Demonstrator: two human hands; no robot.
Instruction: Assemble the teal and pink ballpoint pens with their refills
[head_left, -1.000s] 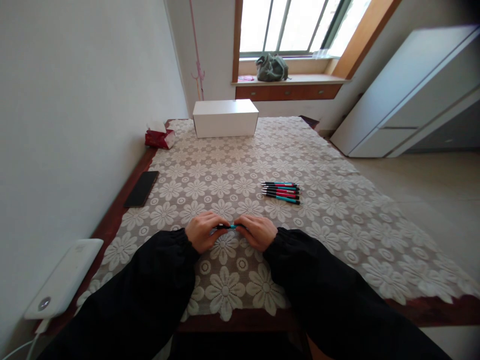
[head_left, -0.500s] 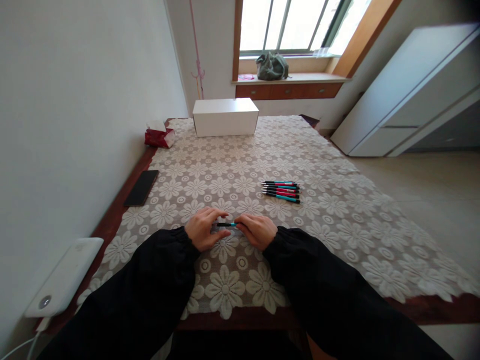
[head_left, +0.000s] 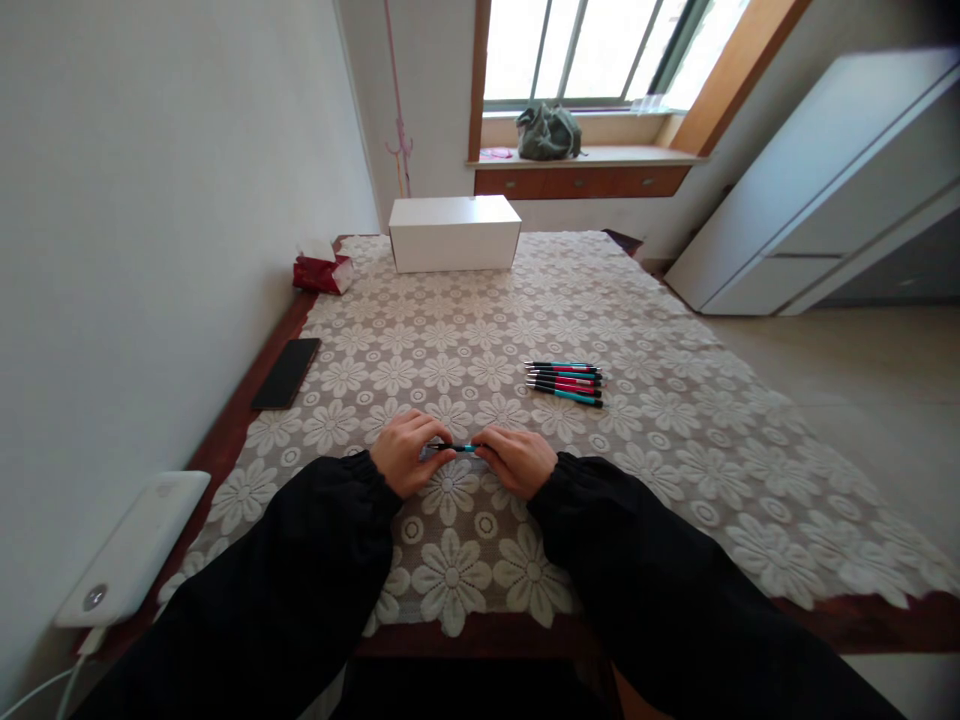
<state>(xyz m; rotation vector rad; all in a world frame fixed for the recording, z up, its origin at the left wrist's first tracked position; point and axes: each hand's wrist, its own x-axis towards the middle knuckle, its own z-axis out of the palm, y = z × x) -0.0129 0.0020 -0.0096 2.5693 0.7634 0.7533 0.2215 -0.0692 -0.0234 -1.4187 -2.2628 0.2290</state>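
Note:
Between my two hands a slim black and light-blue pen (head_left: pixel 466 448) lies level, just over the near part of the table. My left hand (head_left: pixel 409 455) pinches its dark end between thumb and fingers. The blue end is gripped by my right hand (head_left: pixel 517 460), whose fingers cover the tip there. Beyond my right hand, several pens (head_left: pixel 564 383) in black, red and teal lie side by side on the cloth, their silver tips pointing left.
A flower-patterned lace cloth (head_left: pixel 454 580) covers the table. A black phone (head_left: pixel 287 373) and a red tissue pack (head_left: pixel 322 273) lie along the left edge, near a white device (head_left: pixel 135 550) with a cable. At the far end stands a white box (head_left: pixel 454 235).
My left thumb and fingers, apart around the pen's dark end before, have closed on it. My right hand keeps its grip on the blue end. The view has shifted slightly.

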